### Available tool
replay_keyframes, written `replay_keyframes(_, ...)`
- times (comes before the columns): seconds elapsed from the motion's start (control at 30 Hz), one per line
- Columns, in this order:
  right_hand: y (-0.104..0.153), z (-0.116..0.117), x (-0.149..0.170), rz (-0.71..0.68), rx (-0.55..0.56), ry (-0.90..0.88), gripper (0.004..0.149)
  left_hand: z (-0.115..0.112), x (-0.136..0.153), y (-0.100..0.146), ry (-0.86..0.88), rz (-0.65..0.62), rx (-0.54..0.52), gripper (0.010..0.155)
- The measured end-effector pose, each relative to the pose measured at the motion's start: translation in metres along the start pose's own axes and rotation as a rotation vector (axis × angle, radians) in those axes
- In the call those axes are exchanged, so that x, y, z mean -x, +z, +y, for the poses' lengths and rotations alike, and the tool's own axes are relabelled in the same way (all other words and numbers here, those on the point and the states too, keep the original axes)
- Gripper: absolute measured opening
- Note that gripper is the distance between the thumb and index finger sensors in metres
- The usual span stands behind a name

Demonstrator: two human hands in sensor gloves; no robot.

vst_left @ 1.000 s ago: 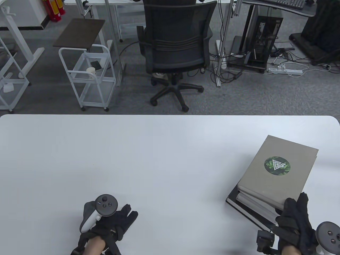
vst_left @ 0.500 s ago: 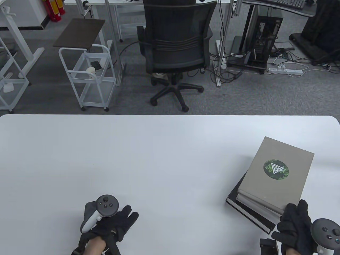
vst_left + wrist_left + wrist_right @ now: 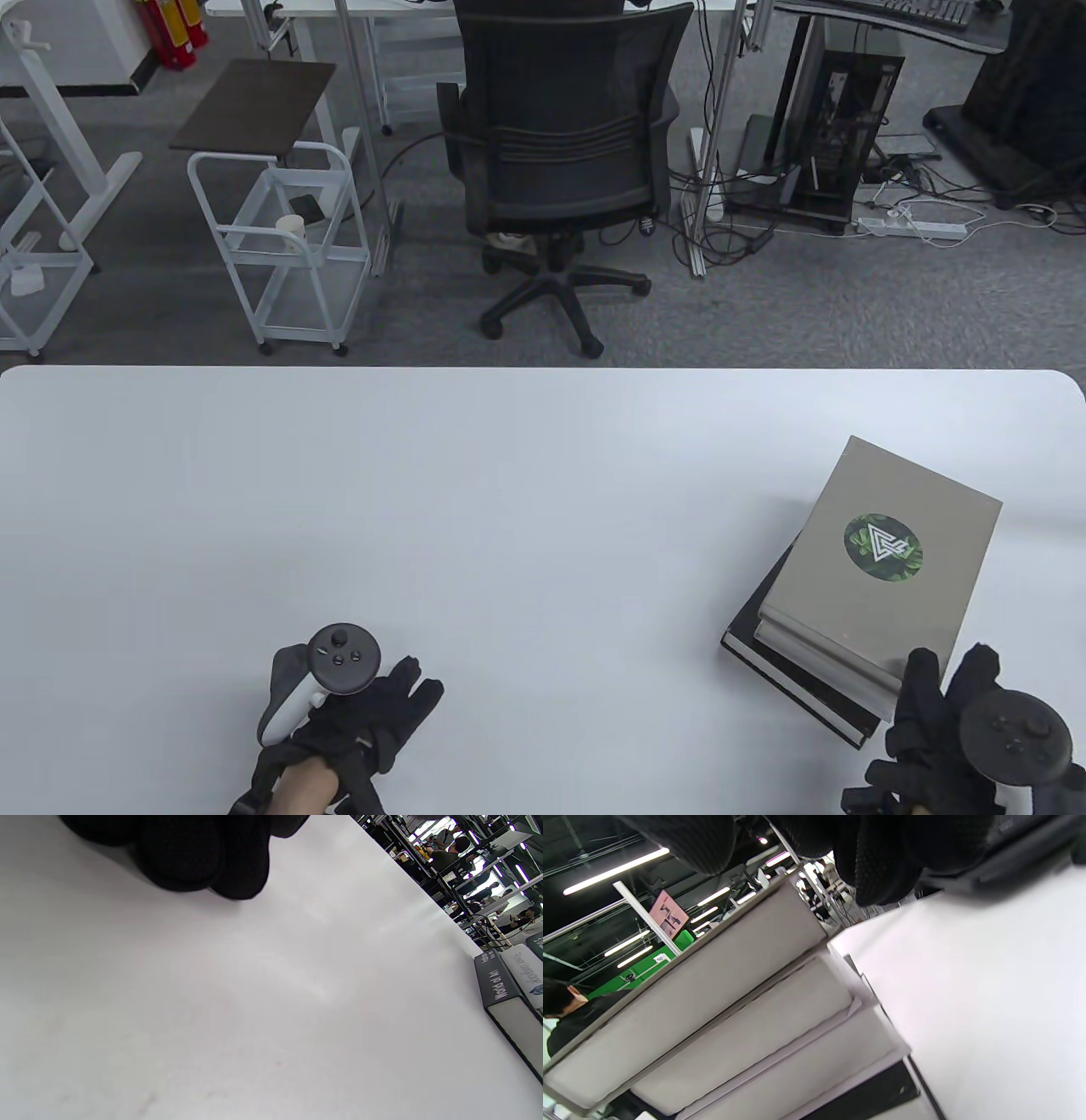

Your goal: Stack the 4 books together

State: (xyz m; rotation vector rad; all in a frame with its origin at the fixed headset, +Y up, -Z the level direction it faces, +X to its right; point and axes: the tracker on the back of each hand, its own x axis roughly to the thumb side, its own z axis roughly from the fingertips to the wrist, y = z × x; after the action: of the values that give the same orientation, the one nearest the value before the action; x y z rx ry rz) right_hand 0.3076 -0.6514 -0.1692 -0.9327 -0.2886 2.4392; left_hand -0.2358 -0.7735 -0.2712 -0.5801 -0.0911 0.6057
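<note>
Table view: a white table (image 3: 475, 509) fills the lower half, with an office chair (image 3: 560, 170) and a white wire cart (image 3: 284, 246) on the grey carpet beyond it. A stack of books (image 3: 848, 603) lies on the table's right side, near the front edge. The top book (image 3: 891, 560) has a plain grey cover with a round green leafy emblem; paler books sit under it and a dark-covered book (image 3: 789, 675) lies at the bottom, its near-left edge sticking out past the others. The right hand (image 3: 942, 730), in a black glove with a tracker on its back, is at the stack's near corner, fingers spread and reaching over the top book's corner, gripping nothing. The left hand (image 3: 365, 713) rests palm down on the table, well apart from the books, fingers loosely extended and holding nothing.

Left wrist view: gloved fingertips (image 3: 203, 853) lie against the bare white tabletop. At the far right edge the dark book's spine (image 3: 500, 991) shows white lettering, with a pale spine stacked against it.

Right wrist view: tilted. Gloved fingers (image 3: 878, 861) hang just beside the top corner of the stack, whose three pale page edges (image 3: 729, 1014) are layered over a dark cover.
</note>
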Motion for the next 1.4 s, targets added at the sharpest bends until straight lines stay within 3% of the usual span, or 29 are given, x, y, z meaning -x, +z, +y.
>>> replay_keyframes(0.17, -0.01, -0.005, -0.012, -0.049, 0.007, -0.029, 0.071, 0.0, 0.0, 0.0, -0.003, 0.002, -0.002, 0.08)
replay_keyframes(0.33, -0.043, -0.012, -0.004, -0.005, -0.082, -0.128, 0.077, 0.0, -0.001, -0.001, -0.009, 0.006, -0.002, 0.08)
replay_keyframes(0.5, -0.072, -0.006, 0.023, 0.086, -0.281, -0.448, 0.088, 0.001, -0.001, -0.005, -0.012, 0.016, 0.0, 0.08)
replay_keyframes(0.6, -0.08, 0.003, 0.035, 0.115, -0.358, -0.496, 0.093, 0.002, 0.0, -0.008, -0.008, 0.019, -0.005, 0.08)
replay_keyframes(0.87, -0.091, 0.027, 0.055, 0.144, -0.498, -0.528, 0.093, 0.002, 0.001, -0.009, -0.012, 0.023, -0.01, 0.079)
replay_keyframes(1.4, -0.098, 0.062, 0.067, 0.122, -0.679, -0.821, 0.099, 0.003, 0.001, -0.01, -0.002, 0.024, -0.009, 0.079)
